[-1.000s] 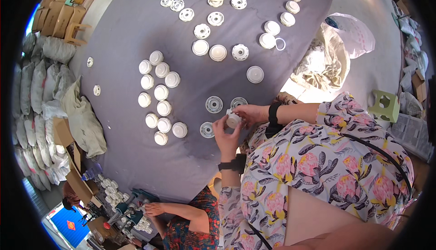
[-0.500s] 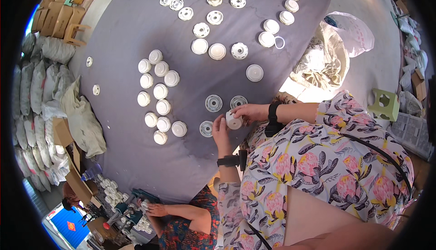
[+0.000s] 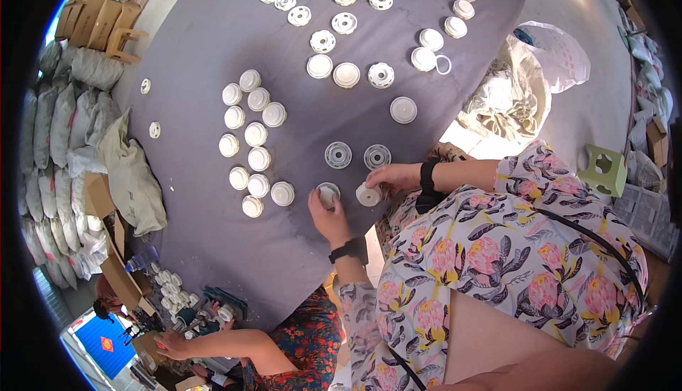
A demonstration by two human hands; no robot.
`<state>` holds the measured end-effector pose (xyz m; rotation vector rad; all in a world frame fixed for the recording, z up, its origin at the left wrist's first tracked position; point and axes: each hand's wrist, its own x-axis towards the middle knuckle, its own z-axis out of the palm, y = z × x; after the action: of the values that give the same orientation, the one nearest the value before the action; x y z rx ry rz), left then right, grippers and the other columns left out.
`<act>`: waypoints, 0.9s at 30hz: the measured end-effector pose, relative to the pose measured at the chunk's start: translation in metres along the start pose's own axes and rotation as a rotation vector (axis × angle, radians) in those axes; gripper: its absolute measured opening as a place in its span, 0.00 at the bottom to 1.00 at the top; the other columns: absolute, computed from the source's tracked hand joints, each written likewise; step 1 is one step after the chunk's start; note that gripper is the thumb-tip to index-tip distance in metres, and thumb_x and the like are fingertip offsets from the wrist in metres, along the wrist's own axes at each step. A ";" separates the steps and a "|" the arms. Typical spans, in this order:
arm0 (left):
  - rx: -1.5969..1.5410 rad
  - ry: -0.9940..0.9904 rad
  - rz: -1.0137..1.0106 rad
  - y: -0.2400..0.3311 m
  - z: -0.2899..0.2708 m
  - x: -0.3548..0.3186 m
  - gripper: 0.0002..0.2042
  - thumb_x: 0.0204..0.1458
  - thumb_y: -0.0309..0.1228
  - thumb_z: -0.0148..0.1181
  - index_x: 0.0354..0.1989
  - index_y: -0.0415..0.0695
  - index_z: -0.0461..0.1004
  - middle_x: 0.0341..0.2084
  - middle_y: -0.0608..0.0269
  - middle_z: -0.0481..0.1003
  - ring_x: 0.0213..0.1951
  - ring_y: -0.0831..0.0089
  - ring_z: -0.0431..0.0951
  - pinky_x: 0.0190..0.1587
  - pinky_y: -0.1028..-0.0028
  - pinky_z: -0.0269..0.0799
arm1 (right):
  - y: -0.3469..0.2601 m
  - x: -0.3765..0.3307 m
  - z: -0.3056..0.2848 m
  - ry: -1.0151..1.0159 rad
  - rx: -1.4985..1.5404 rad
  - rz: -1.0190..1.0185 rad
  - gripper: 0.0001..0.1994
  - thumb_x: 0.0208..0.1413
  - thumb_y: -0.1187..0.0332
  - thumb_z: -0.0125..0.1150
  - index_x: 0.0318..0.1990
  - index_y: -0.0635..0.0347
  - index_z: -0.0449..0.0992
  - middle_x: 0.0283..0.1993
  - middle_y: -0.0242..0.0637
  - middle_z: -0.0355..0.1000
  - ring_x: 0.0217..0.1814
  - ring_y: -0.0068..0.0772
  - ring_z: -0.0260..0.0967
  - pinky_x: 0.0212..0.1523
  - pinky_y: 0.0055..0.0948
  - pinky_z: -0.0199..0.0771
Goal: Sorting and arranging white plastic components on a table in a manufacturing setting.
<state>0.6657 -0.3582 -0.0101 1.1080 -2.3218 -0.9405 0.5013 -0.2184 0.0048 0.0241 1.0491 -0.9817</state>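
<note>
My left hand (image 3: 329, 219) reaches to the cloth with its fingers curled round the edge of a white round plastic part (image 3: 327, 193). Beside it, my right hand (image 3: 392, 176) pinches a white round plastic cap (image 3: 368, 195) with a small hole in its middle, its flat face turned up. Just beyond the hands lie two grey-white ringed discs, a left one (image 3: 338, 155) and a right one (image 3: 377, 157). A plain white lid (image 3: 403, 109) rests farther off to the right. My fingers partly cover both held parts.
A cluster of white round caps (image 3: 256, 134) stands to the left on the grey cloth (image 3: 192, 178). More slotted discs (image 3: 322, 41) lie at the far side. An open sack (image 3: 508, 99) stands right of the table. A co-worker's arm (image 3: 241, 345) works at the lower left.
My hands have moved apart. The left has gone left and down to the part on the cloth, while the right keeps its cap. The co-worker's arm has shifted left.
</note>
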 end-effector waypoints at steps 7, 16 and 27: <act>0.128 -0.089 0.144 -0.003 0.000 -0.003 0.19 0.44 0.25 0.58 0.47 0.38 0.66 0.49 0.49 0.67 0.53 0.54 0.65 0.54 0.64 0.62 | 0.003 0.002 -0.006 0.052 0.109 -0.022 0.11 0.50 0.57 0.56 0.36 0.51 0.70 0.28 0.28 0.66 0.28 0.23 0.61 0.27 0.27 0.61; 0.171 -0.186 0.201 -0.010 0.004 0.000 0.20 0.45 0.25 0.56 0.48 0.38 0.65 0.51 0.46 0.64 0.55 0.49 0.61 0.57 0.61 0.57 | 0.004 0.004 -0.009 0.090 0.194 -0.022 0.11 0.52 0.55 0.56 0.34 0.50 0.70 0.26 0.26 0.67 0.23 0.21 0.58 0.24 0.24 0.59; -0.660 -0.473 -0.122 0.068 0.045 -0.022 0.22 0.49 0.25 0.58 0.53 0.36 0.60 0.46 0.56 0.67 0.47 0.71 0.70 0.48 0.74 0.67 | 0.003 -0.014 -0.025 0.109 0.179 -0.118 0.11 0.55 0.55 0.53 0.36 0.50 0.71 0.25 0.23 0.66 0.20 0.16 0.59 0.20 0.19 0.59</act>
<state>0.6161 -0.2913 0.0059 0.8017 -1.9988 -2.0041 0.4835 -0.1960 0.0002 0.1661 1.0683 -1.1902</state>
